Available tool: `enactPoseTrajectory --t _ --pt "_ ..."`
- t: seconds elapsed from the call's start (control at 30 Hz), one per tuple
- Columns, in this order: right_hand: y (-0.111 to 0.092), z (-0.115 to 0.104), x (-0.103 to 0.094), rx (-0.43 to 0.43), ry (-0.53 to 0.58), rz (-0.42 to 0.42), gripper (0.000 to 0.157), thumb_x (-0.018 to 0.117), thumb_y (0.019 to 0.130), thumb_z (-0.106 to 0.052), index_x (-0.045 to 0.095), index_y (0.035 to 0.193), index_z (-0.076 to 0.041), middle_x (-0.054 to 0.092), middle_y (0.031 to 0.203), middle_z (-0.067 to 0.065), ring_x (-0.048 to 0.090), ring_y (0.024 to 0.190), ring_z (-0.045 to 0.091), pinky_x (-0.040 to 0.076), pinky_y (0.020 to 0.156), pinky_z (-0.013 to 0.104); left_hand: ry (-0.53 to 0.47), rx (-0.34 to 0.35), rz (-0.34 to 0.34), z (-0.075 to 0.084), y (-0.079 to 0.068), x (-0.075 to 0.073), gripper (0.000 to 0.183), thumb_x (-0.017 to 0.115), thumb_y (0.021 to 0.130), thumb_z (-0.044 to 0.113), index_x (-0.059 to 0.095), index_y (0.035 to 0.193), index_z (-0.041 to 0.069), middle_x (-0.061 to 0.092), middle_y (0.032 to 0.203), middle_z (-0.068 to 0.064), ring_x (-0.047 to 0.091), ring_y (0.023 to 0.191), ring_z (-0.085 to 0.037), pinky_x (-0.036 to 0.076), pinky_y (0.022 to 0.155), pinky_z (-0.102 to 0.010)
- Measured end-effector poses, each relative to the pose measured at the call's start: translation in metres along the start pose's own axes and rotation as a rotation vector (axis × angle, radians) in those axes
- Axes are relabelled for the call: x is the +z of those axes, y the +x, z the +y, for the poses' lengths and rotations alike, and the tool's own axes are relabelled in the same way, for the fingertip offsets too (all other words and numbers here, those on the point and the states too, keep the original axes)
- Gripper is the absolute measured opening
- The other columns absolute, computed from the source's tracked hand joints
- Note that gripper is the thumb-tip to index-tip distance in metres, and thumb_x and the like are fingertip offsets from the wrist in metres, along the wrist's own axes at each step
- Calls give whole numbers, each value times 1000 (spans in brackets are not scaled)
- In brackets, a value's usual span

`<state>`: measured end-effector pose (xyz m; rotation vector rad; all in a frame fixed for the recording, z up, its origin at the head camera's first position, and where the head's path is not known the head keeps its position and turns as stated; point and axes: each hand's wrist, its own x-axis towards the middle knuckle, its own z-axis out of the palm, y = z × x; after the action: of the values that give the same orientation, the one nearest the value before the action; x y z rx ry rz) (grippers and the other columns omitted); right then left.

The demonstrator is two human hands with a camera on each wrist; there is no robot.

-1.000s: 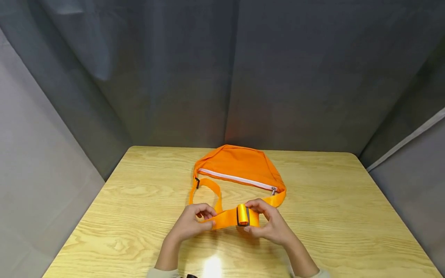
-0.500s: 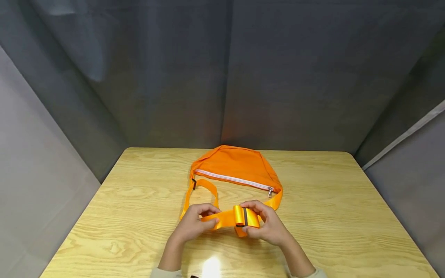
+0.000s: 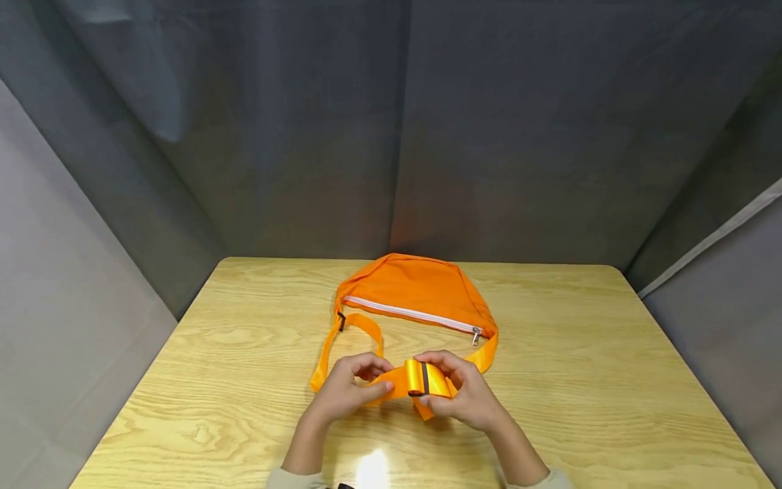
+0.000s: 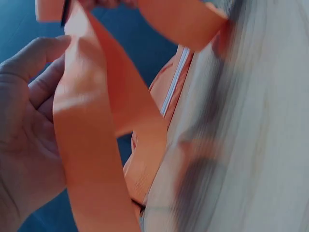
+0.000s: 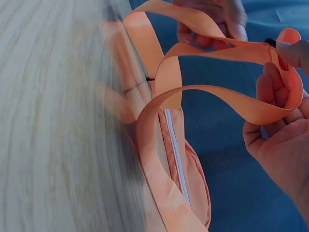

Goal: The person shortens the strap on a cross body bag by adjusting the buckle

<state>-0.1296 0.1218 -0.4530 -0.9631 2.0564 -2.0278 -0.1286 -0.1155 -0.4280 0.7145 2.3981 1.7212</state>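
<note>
An orange waist bag (image 3: 418, 284) lies on the table with its white zipper (image 3: 403, 312) toward me. In front of it my left hand (image 3: 341, 392) pinches the orange webbing strap (image 3: 397, 382) between thumb and fingers. My right hand (image 3: 469, 395) holds the strap by a black slider buckle (image 3: 425, 378), where the webbing stands up in a small loop. In the right wrist view, a thumb and fingers of the right hand (image 5: 289, 140) meet at the buckle, and the strap (image 5: 217, 96) curves round the fingers. The left wrist view has the strap (image 4: 89, 125) running beside the left palm.
A second black strap fitting (image 3: 341, 321) sits by the bag's left end, where slack strap (image 3: 320, 370) rests on the wooden table (image 3: 201, 380). A metal zipper pull (image 3: 476, 336) hangs at the right. Dark grey curtain (image 3: 305, 136) stands behind the table.
My hands have drawn nearer each other, so the strap between them is shorter. The slack strap at the left has shifted left and toward me. A short strap piece shows below the buckle.
</note>
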Motion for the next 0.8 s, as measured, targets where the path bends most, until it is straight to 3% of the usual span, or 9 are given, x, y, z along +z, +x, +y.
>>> enactPoseTrajectory --t 0.07,0.3,0.63,0.8 --pt "1 0 1 17 0 0 49 67 75 9 53 121 0 57 109 18 57 84 23 52 69 34 2 0 1 9 2 3 14 69 82 4 67 96 1 66 82 -4 56 74 -15 46 68 -30" --pt "-1 2 0 39 -82 21 47 74 74 3 58 118 -3 59 112 14 58 87 22 51 72 33 -20 -35 12 10 0 2 10 68 83 4 68 93 3 62 77 -3 53 72 -14 44 62 -27" --pt "-6 3 -6 52 -53 26 47 72 74 4 58 118 -1 59 112 17 58 87 24 53 69 36 3 -61 20 9 -7 -12 10 69 82 5 70 92 3 62 76 -3 54 73 -14 45 64 -27" --pt "-6 2 -11 107 -62 62 47 74 71 4 59 116 -2 59 111 17 57 87 25 53 70 36 47 -66 16 10 -10 -20 11 69 83 7 70 94 4 64 80 -2 55 76 -14 46 66 -29"
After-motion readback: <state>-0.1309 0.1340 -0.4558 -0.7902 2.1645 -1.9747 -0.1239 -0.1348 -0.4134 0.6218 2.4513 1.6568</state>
